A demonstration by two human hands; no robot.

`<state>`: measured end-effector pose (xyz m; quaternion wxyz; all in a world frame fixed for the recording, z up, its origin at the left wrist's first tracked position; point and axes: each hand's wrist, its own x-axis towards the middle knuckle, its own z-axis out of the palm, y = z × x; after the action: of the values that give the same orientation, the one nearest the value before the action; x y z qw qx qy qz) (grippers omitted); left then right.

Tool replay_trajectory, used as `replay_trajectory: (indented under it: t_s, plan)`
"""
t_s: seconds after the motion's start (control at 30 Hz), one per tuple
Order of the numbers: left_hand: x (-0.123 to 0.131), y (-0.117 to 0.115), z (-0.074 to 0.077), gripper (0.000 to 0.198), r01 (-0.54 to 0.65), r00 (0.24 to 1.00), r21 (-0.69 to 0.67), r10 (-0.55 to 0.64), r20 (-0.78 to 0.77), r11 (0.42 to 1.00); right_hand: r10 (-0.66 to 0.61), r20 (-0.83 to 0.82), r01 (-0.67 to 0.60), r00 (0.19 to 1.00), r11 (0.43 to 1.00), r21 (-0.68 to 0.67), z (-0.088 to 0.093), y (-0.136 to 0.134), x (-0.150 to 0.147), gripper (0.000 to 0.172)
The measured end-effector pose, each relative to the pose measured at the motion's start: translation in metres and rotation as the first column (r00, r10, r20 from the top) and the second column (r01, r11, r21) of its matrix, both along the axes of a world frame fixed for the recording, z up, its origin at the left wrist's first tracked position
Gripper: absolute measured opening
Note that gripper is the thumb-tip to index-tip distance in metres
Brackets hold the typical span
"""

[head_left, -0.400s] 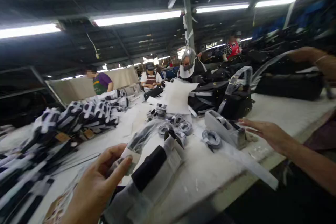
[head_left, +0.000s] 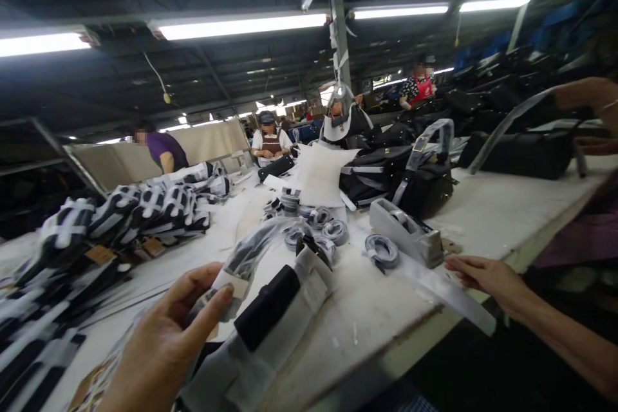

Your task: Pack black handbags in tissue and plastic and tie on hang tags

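Two changes noted. Still pinching end of wrapped strap [head_left: 258, 243] with left hand [head_left: 168, 328], left of tape dispenser [head_left: 403, 230]. Now bunching up right hand [head_left: 488, 280] more than before, at dispenser's right end; can't tell if closed on anything. Far behind dispenser, to left, now see purple-sleeved co-worker [head_left: 167, 149] bent lower.

White-topped table [head_left: 367, 328] under wrapped coils [head_left: 381, 251], a grey tape dispenser [head_left: 404, 230], black bags [head_left: 524, 156] and black-and-white bundles [head_left: 150, 203].
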<state>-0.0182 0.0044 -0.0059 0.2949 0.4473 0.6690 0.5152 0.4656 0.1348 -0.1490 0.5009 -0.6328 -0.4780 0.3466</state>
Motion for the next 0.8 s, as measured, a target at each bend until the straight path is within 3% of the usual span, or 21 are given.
replay_trajectory:
  t_s: [0.1, 0.23, 0.3, 0.4, 0.47, 0.53, 0.6, 0.8]
  plan:
    - [0.004, 0.001, 0.0, 0.07, -0.01, 1.0, 0.043, 0.01, 0.01, 0.999, 0.066, 0.062, -0.066, 0.996, 0.998, 0.004, 0.016, -0.013, -0.019, 0.024]
    - [0.011, 0.003, -0.003, 0.06, 0.041, 0.999, 0.111, -0.039, -0.021, 0.993, 0.257, 0.176, -0.279, 0.95, 0.953, 0.116, 0.05, -0.033, -0.08, 0.031]
    - [0.013, 0.004, -0.004, 0.053, 0.083, 0.995, 0.138, -0.075, -0.064, 0.987, 0.413, 0.122, -0.429, 0.903, 0.884, 0.187, 0.065, -0.044, -0.12, 0.032]
    - [0.015, 0.004, -0.005, 0.042, 0.147, 0.986, 0.183, -0.13, -0.101, 0.972, 0.635, 0.054, -0.618, 0.771, 0.724, 0.305, 0.087, -0.06, -0.181, 0.028]
    - [0.018, 0.004, -0.005, 0.036, 0.162, 0.983, 0.217, -0.139, -0.117, 0.963, 0.743, 0.033, -0.705, 0.668, 0.618, 0.348, 0.101, -0.069, -0.217, 0.025]
    - [0.02, 0.004, -0.004, 0.031, 0.163, 0.981, 0.247, -0.131, -0.144, 0.955, 0.81, -0.011, -0.749, 0.587, 0.548, 0.371, 0.114, -0.074, -0.248, 0.026]
    - [0.022, 0.003, -0.005, 0.027, 0.161, 0.978, 0.268, -0.116, -0.176, 0.95, 0.829, -0.063, -0.754, 0.556, 0.535, 0.381, 0.122, -0.075, -0.273, 0.029]
    - [0.018, -0.001, -0.008, 0.025, 0.179, 0.975, 0.303, -0.128, -0.18, 0.936, 0.763, -0.092, -0.715, 0.64, 0.635, 0.291, 0.117, -0.064, -0.305, 0.039]
